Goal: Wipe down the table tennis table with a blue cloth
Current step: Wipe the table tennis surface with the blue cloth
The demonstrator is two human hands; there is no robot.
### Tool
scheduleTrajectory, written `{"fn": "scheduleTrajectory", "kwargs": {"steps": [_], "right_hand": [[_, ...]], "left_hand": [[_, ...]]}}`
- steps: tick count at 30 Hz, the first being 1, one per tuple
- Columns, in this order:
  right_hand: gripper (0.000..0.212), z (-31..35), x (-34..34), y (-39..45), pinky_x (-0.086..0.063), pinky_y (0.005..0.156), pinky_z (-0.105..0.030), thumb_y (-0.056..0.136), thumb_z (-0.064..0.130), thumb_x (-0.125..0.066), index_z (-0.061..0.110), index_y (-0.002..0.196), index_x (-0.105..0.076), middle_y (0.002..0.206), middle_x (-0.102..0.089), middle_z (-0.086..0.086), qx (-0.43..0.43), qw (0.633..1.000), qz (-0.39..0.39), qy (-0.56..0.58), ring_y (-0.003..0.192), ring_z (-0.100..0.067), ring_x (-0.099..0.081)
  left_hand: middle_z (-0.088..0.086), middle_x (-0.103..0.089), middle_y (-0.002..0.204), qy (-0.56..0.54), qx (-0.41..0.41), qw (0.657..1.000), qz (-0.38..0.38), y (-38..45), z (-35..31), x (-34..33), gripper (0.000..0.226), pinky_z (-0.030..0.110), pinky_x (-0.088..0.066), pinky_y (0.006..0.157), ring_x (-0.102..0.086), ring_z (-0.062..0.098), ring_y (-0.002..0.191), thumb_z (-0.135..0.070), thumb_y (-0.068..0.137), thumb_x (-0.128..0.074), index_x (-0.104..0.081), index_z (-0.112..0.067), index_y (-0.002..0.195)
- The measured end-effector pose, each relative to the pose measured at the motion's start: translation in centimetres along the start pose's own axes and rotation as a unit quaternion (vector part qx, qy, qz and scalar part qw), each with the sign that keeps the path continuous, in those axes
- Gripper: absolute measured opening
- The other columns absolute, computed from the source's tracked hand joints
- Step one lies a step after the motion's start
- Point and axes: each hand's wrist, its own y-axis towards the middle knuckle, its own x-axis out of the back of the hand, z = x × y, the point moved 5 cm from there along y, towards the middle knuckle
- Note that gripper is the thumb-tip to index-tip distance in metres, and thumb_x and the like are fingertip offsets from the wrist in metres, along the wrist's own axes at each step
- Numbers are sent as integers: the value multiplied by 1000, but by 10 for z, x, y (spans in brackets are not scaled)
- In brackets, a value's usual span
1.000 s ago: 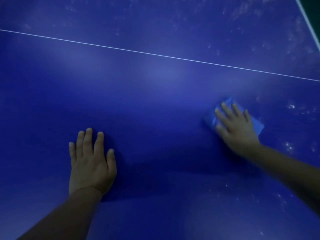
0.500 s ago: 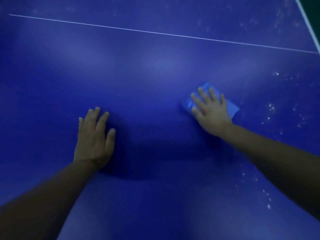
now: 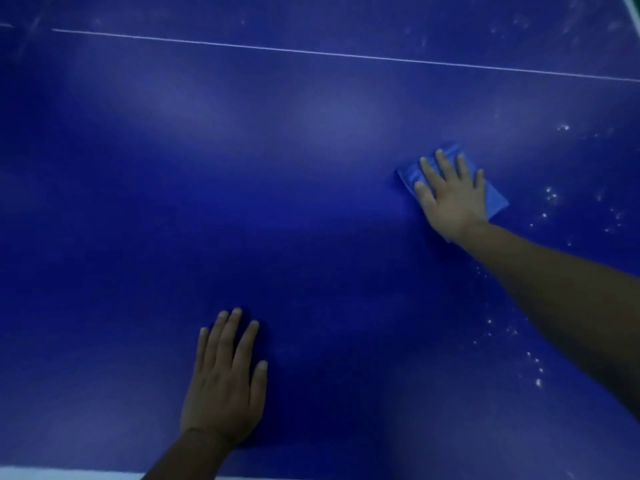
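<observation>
Right hand [image 3: 450, 195]: flat, fingers straight, pressing cloth [image 3: 495, 199] to table [image 3: 277, 202]; white specks [image 3: 550, 195] just beside, toward right edge. Left hand [image 3: 225, 382]: flat, holding nothing.

Both forearms are bare with no sleeves, and the left hand [image 3: 223, 386] and right hand [image 3: 450, 195] wear no gloves or rings.

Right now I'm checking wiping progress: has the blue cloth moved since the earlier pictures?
Yes. The blue cloth under the right hand has slid right, closer to the white specks on the table.
</observation>
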Motion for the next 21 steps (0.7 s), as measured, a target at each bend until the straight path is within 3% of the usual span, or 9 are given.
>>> {"fn": "scheduleTrajectory", "kwargs": {"steps": [3,6,8,10,12,13,15,18,21], "right_hand": [[60,52,-20,-85,-11,117,-65,98,55,-24,33,153,-32,163,-25,-2,152,988,-14,-30,151,-34,-15],[53,77,-45,-211,-6,118,-62,103,55,-31,37,152,-31,164,-23,1,393,918,30,-49,151,-35,-14],[53,63,-42,-226,-4,120,-60,103,56,-31,39,153,-27,165,-18,3,463,882,62,-56,152,-34,-13],[54,50,-30,-179,-11,115,-64,101,53,-33,37,152,-29,161,-23,1,413,908,35,-62,149,-36,-19],[55,28,-17,-117,-7,116,-62,99,55,-30,38,152,-22,163,-20,1,235,971,27,-23,151,-34,-14],[55,18,-12,-95,-2,119,-59,100,56,-25,41,153,-18,165,-15,4,154,988,28,-9,153,-29,-7],[58,17,-10,-83,3,121,-56,101,59,-18,40,156,-18,167,-7,9,71,997,15,9,154,-23,2],[58,41,-24,-140,-9,118,-63,100,55,-24,34,153,-32,164,-20,3,99,995,0,-3,152,-31,-10],[51,67,-48,-264,-17,115,-64,102,53,-32,34,149,-39,162,-26,-1,235,972,18,-19,149,-37,-20]], "left_hand": [[16,-31,157,-2,3,1000,4,0,0,2,63,45,-5,121,-19,31,148,-45,101,-23,-47,-5,143],[17,-31,157,-2,3,1000,12,1,-1,1,69,45,-6,121,-21,33,148,-49,102,-13,-48,-4,142],[16,-30,157,-5,0,1000,16,0,0,0,69,45,-6,122,-20,33,148,-49,102,-14,-48,-3,141],[17,-29,158,-3,1,1000,14,0,1,0,69,45,-5,122,-19,33,148,-49,102,-14,-47,-4,142],[18,-30,157,0,-4,1000,14,0,-1,0,68,45,-5,121,-18,33,148,-48,101,-16,-47,-3,142],[18,-29,157,-1,-4,1000,13,0,-1,1,66,45,-5,121,-18,33,148,-47,100,-21,-47,-3,143],[19,-29,158,-3,-2,1000,6,1,-2,3,64,46,-4,122,-18,34,149,-42,96,-30,-46,-2,143],[20,-28,158,-3,-8,1000,11,1,-3,4,64,45,-3,122,-17,35,149,-41,95,-31,-45,-2,144],[21,-29,157,-4,-10,1000,12,0,-3,5,65,46,-3,122,-17,36,149,-42,95,-30,-46,-2,144]]}}
